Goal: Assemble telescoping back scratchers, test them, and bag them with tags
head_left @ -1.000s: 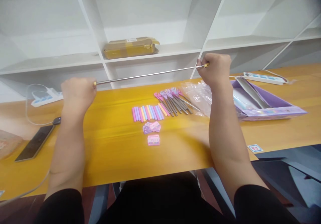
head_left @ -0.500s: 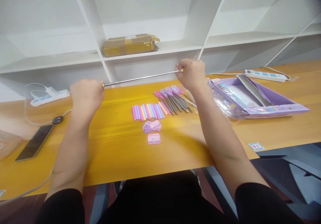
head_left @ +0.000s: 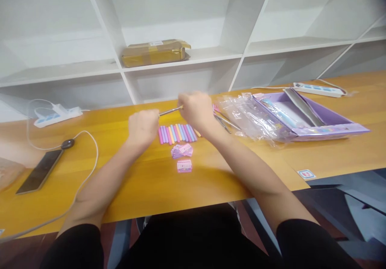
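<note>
Left hand [head_left: 143,128] and right hand [head_left: 196,110], both fisted, grip a short metal rod [head_left: 170,111] between them, above table [head_left: 132,188].

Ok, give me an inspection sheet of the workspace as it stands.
Surface: wooden table, no spill seen.
Job's things: short stretch of metal rod visible between the fists; coloured sticks in a row; fanned cards; single card; more rods behind the right hand, partly hidden.
Clutter: clear plastic bags against the open purple box; phone on the left.
Hands: left hand and right hand each closed in a grip on the rod.
Cables: white cable runs close by the left forearm.
Surroundings: taped parcel on the shelf; other people, nothing seen.
</note>
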Action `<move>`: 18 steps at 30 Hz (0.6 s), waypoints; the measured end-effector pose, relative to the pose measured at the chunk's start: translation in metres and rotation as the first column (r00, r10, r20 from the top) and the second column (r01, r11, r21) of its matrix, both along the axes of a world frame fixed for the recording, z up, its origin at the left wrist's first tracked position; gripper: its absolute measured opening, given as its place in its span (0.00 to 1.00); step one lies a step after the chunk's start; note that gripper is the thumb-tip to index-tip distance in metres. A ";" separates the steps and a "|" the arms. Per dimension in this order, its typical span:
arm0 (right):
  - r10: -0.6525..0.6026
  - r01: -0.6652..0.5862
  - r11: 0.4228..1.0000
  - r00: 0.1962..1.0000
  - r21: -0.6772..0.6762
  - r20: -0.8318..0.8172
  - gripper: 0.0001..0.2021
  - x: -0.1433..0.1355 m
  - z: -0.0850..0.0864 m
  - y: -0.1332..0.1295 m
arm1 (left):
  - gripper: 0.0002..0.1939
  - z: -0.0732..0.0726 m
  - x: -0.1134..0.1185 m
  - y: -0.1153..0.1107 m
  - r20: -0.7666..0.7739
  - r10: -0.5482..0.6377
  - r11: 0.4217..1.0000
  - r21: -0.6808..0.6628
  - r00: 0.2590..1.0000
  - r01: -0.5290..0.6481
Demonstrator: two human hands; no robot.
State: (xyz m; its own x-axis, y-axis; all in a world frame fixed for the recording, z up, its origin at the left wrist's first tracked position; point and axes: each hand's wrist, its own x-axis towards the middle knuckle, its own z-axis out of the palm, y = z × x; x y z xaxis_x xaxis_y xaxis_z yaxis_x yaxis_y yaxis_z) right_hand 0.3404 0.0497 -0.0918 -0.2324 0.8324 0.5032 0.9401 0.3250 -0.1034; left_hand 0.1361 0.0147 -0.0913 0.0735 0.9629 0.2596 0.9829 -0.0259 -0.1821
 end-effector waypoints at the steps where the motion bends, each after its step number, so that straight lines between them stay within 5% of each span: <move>1: 0.025 -0.025 1.000 1.000 -0.015 0.012 0.18 -0.006 0.000 -0.005 | 0.18 -0.002 0.002 -0.001 0.001 -0.009 1.000 -0.008 1.000 0.009; 11: 0.199 -0.198 0.980 0.979 -0.020 0.055 0.13 -0.003 0.008 -0.011 | 0.18 0.020 -0.005 -0.015 -0.074 -0.027 1.000 0.003 0.997 0.028; 18: 0.231 -0.220 0.972 0.960 -0.082 0.159 0.14 0.001 0.010 -0.010 | 0.17 0.019 -0.007 -0.016 -0.111 -0.042 0.999 0.016 0.993 0.044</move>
State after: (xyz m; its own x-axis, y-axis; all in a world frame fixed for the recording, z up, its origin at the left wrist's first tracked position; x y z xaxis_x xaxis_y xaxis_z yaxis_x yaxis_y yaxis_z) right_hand 0.3409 0.0398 -0.0814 -0.4934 0.7778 0.3894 0.8490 0.5280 0.0210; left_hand 0.1295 -0.0009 -0.0723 0.1443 0.9534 0.2648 0.9548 -0.0639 -0.2903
